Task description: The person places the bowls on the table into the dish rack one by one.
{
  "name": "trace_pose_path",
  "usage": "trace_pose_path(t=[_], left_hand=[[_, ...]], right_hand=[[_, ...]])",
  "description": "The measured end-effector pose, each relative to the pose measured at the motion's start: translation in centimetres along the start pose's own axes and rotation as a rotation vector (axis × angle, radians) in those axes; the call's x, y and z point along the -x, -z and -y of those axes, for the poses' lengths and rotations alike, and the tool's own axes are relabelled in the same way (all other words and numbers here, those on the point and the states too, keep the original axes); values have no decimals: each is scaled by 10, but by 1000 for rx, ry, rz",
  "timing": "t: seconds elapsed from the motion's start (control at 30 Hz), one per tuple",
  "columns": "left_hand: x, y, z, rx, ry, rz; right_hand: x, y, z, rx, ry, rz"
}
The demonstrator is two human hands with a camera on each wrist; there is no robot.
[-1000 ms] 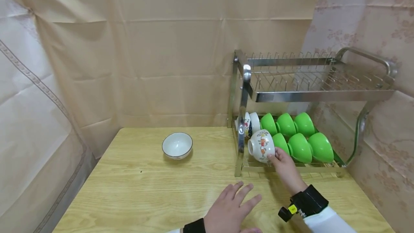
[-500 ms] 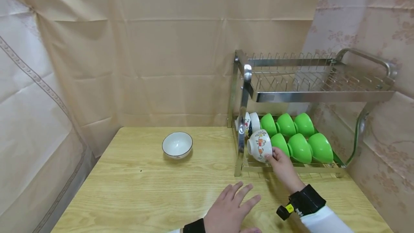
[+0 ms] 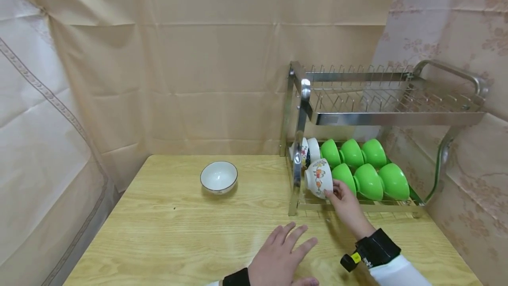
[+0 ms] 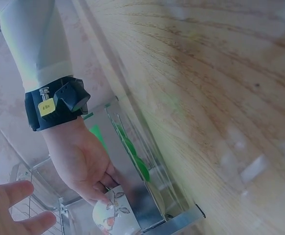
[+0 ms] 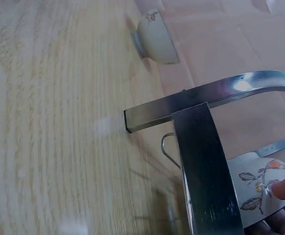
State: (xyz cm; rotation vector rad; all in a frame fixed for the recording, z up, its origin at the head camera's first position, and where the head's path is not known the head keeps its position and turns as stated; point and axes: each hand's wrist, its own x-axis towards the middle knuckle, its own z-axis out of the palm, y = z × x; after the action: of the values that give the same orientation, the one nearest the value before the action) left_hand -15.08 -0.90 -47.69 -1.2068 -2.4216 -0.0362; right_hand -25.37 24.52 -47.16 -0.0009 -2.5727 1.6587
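Note:
My right hand (image 3: pixel 348 206) pinches the rim of a white bowl (image 3: pixel 319 179) with an orange floral print. That bowl lies on its side in the front left of the lower rack tier, its foot turned left. In the right wrist view the thumb presses on the printed wall of the floral bowl (image 5: pixel 260 183). My left hand (image 3: pixel 278 255) hovers over the front of the table with fingers spread, holding nothing. A second white bowl (image 3: pixel 219 177) with a dark rim stands upright on the table to the left.
The two-tier metal dish rack (image 3: pixel 397 119) stands at the right of the wooden table (image 3: pixel 178 242). Several green bowls (image 3: pixel 368 182) lie on their sides in two rows on its lower tier. More white bowls (image 3: pixel 314 149) sit behind the left post. Cloth hangs behind and at both sides.
The floral bowl has turned slightly and shifted a little left, away from the nearest green bowl, with my right hand following. My left hand has barely moved.

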Motion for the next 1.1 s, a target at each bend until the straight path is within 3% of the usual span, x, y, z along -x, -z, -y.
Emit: trace_pose_path(t=[0.23,0.43,0.6,0.83,1.1], left_hand=[[2,3,1,25,21,8],[8,10,7,81,55,12],[17,15,20,128,125,23],[36,18,37,162,232,28],[55,15,49,206,330,71]], right_hand=[[7,2,-1,-42,28,-7],[33,9,-1,-54,69,-25],[64,10,-2,177,146,-34],[97,5,-10,582,385,9],[111,6,-10,761,620,-38]])
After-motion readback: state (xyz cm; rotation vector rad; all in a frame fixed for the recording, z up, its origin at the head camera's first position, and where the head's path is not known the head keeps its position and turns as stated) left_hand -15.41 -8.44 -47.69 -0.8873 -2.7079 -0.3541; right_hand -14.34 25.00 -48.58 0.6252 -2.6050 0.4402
